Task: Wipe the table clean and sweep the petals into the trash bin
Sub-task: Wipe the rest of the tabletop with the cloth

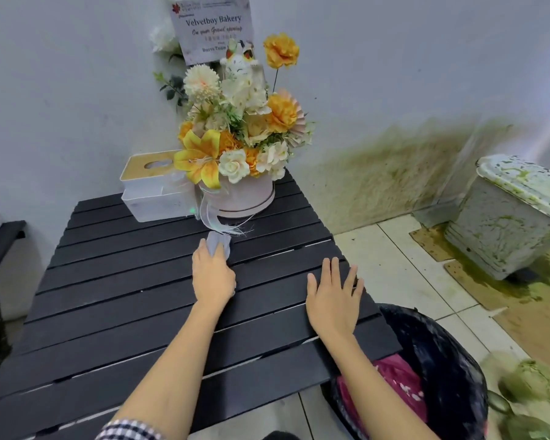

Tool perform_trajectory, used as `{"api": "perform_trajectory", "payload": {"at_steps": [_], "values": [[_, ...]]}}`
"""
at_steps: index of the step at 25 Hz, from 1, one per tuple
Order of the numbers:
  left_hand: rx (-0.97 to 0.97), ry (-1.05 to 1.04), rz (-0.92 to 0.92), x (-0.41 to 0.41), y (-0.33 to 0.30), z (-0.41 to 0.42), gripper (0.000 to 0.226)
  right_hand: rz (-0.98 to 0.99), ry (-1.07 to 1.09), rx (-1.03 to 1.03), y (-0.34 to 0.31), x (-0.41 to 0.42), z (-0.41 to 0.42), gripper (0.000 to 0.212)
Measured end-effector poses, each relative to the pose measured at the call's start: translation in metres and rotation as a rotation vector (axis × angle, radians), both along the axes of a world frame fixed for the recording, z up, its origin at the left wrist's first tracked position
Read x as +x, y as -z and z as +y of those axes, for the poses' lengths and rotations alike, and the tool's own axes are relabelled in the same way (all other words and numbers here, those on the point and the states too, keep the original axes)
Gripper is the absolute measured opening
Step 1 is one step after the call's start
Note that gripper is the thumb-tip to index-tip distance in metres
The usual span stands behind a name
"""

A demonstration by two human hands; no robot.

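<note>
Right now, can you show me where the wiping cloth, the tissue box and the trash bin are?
wiping cloth (pixel 218 243), head view, on the bunched grey part past the left hand's fingers.
tissue box (pixel 154 198), head view, on its white front wall.
trash bin (pixel 451 360), head view, on its black liner's inside wall.

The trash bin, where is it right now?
In the head view the trash bin sits on the floor at the lower right, right beside the black table's near right corner, below the right hand.
</note>
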State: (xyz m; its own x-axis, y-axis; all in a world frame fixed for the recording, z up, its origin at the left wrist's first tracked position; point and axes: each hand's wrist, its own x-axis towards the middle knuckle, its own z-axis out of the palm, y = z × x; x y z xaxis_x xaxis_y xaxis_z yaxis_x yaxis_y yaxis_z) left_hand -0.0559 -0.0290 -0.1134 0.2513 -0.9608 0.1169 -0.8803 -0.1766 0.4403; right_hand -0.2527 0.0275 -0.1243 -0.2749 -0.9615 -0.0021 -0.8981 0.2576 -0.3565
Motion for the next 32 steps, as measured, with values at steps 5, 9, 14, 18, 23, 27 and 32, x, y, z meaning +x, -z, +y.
{"api": "perform_trajectory", "payload": {"at_steps": [5,9,14,18,23,27,32], "values": [[0.015,0.299,0.063,-0.046,-0.005,-0.064,0.041,-0.029,0.019,-0.001,0.000,-0.001,-0.022,0.054],[0.023,0.592,0.121,-0.100,0.008,-0.028,0.067,-0.013,0.020,-0.036,0.005,0.001,-0.021,0.059],[-0.156,0.603,-0.018,-0.089,0.014,-0.032,0.074,0.041,0.042,-0.049,0.004,0.004,-0.020,0.070],[-0.229,0.534,-0.122,-0.111,0.015,-0.076,0.038,0.070,0.062,-0.034,0.009,0.005,-0.020,0.070],[-0.061,0.427,-0.136,-0.136,0.014,-0.142,0.056,0.096,0.086,-0.021,0.017,0.005,-0.023,0.070],[-0.043,0.565,-0.111,-0.135,0.019,-0.144,0.057,0.071,0.087,0.037,0.013,0.007,-0.023,0.068],[0.019,0.686,-0.001,-0.089,0.009,-0.057,0.064,0.061,0.044,0.045,0.008,0.006,-0.019,0.061]]}}
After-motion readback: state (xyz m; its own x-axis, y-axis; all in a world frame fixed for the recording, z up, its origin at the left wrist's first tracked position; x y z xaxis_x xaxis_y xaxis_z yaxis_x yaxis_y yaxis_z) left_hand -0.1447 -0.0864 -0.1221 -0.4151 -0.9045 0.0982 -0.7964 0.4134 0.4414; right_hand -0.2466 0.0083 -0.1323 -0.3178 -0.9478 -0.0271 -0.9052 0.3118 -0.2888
